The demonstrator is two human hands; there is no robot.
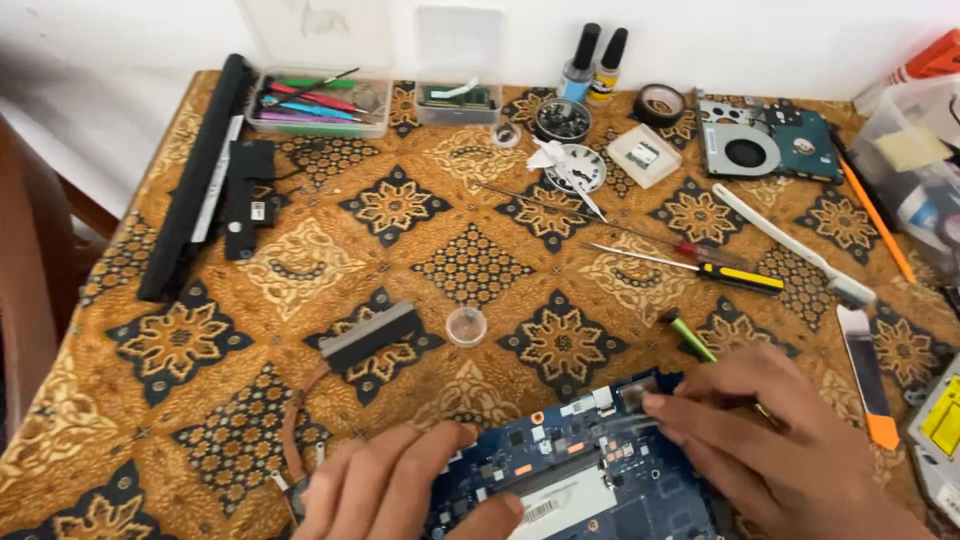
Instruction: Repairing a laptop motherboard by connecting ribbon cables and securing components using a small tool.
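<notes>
Blue circuit board (590, 475) lies at the near edge of the patterned tablecloth (300, 270), right of centre; the left hand (400, 485) rests on its left end, fingers curled loosely with the thumb on the board, steadying rather than gripping. The right hand (770, 440) is stretched nearly flat, fingertips (655, 403) pressing the dark chip area at the board's far right corner — a green-handled tool (688, 335) lies just beyond (whether held, I cannot tell). Judged step: working that chip; the next move likely needs steady, light pressure — the heatsink with copper pipe (365, 338) waits left.
</notes>
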